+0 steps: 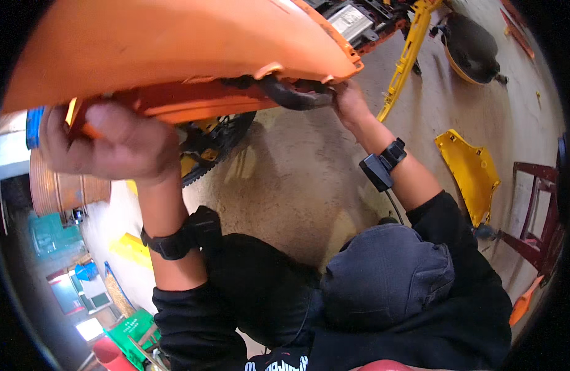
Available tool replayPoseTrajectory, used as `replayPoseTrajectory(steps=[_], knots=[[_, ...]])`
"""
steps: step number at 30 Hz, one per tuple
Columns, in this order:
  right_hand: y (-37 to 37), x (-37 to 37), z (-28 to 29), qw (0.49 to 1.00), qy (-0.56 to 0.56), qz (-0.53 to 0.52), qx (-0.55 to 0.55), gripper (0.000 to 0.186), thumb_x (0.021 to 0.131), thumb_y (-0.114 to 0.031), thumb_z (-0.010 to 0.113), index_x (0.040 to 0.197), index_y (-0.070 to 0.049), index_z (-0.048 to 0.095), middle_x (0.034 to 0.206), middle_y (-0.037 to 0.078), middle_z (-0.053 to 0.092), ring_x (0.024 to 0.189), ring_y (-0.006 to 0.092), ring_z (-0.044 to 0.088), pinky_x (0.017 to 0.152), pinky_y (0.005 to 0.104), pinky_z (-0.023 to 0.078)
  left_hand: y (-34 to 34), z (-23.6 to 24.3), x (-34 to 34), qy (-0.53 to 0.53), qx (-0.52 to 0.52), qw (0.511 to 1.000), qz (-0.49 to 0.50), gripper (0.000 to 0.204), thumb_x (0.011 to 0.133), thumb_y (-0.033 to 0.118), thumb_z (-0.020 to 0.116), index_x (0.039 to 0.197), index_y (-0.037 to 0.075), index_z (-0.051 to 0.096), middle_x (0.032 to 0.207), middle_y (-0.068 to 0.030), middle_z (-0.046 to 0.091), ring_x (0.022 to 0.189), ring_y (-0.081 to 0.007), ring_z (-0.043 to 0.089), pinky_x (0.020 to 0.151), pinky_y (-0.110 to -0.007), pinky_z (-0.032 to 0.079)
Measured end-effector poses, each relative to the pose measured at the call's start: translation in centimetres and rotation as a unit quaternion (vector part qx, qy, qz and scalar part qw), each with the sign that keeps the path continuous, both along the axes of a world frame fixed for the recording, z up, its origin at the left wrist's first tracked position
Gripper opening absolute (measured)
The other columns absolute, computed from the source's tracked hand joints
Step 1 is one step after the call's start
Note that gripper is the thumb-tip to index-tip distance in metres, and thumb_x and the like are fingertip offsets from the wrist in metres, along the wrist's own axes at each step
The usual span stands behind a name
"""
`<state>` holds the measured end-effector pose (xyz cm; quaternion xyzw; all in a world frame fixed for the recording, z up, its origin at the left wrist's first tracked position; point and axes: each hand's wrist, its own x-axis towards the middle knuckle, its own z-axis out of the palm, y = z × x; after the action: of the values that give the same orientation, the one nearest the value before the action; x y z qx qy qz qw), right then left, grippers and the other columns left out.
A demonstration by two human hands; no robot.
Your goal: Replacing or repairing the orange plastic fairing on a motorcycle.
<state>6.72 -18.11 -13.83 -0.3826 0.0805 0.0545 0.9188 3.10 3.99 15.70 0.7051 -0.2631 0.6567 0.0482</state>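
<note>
A large glossy orange body panel (192, 46) spans the upper left, with a redder inner side (192, 102) along its lower edge. My left hand (112, 139) is closed at the panel's lower left edge, thumb up and fingers curled. At the panel's right end my right hand (353, 108) grips the edge, its fingertips mostly hidden behind it. A thick black hose (294, 96) curves beneath the lower edge and ends beside my right hand. Each wrist wears a black strapped device.
Behind the panel is a black tyre (226, 145). A yellow frame strip (405, 62) stands right of it. On the concrete floor lie a yellow panel (470, 173) and a black-and-yellow shell (470, 49). A rusty drum (68, 185) and green crate (130, 337) are at left, a dark red frame (535, 216) at right.
</note>
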Motion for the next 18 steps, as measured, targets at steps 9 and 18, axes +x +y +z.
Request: replayPoseTrajectory(steps=[9,18], knots=[[-0.3,0.6,-0.4,0.993,0.104,-0.06,0.018,0.032,0.099,-0.027,0.051,0.127,-0.011,0.05,0.111,0.003,0.064,0.093,0.0137,0.064,0.079,0.0302,0.055,1.3,-1.3,0.2,0.104,-0.112,0.981,-0.121,0.051,0.095,0.044,0.05,0.11,-0.005,0.045,0.108,-0.0162,0.051,0.092,-0.0217,0.055,0.079,-0.037,0.05],[-0.1,0.5,-0.5,0.993,0.066,-0.084,0.048,0.038,0.102,-0.032,0.044,0.127,-0.005,0.05,0.115,0.008,0.063,0.097,0.0205,0.065,0.086,0.0372,0.055,6.6,2.5,1.9,-0.264,0.284,0.895,0.219,0.044,0.081,0.036,0.074,0.087,-0.002,0.052,0.08,-0.0158,0.055,0.069,-0.0281,0.056,0.054,-0.036,0.04]])
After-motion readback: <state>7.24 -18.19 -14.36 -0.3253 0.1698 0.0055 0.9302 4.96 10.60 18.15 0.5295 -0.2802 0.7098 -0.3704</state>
